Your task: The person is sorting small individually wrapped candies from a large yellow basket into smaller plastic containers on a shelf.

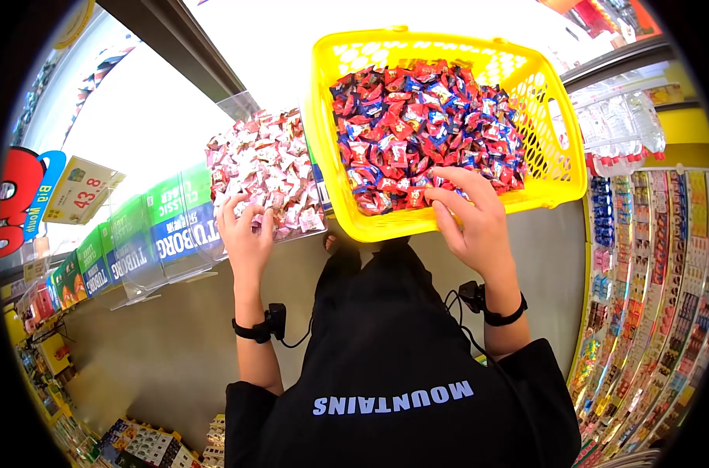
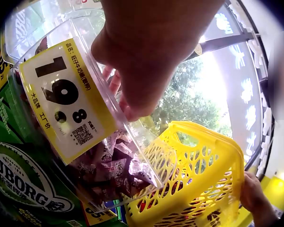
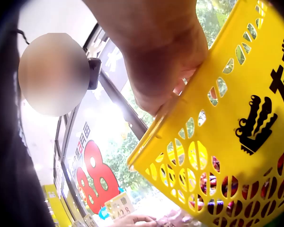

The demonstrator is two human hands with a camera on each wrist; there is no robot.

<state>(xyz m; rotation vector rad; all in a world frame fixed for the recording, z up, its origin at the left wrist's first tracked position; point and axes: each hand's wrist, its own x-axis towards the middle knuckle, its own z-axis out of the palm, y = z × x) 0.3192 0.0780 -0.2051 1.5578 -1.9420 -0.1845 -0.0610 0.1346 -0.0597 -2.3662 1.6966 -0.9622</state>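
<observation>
**Light touch, shallow reach**

Nearest me, my left grip (image 1: 245, 242) bends over the near side of the pink-and-white candies (image 1: 257, 168). My right grip (image 1: 479, 226) crosses the near rim of the yellow basket (image 1: 401, 226), its tips at the red-and-blue candies (image 1: 428, 117). I cannot tell whether either is clamped on a piece or merely touching.

To handle these well, I should work the loose top pieces rather than dig, pinch each across its plump middle, and clear the walls so nothing tips out; the wrappers look slippery.

The pale candies are small, crinkled packets heaped in a clear bin (image 1: 241, 104) on the left, a yellow-edged price card (image 2: 66, 99) on its front. On the right, glossier packets fill the basket's bottom, reaching toward its far wall. Farther right stand clear bottles (image 1: 623, 129).
</observation>
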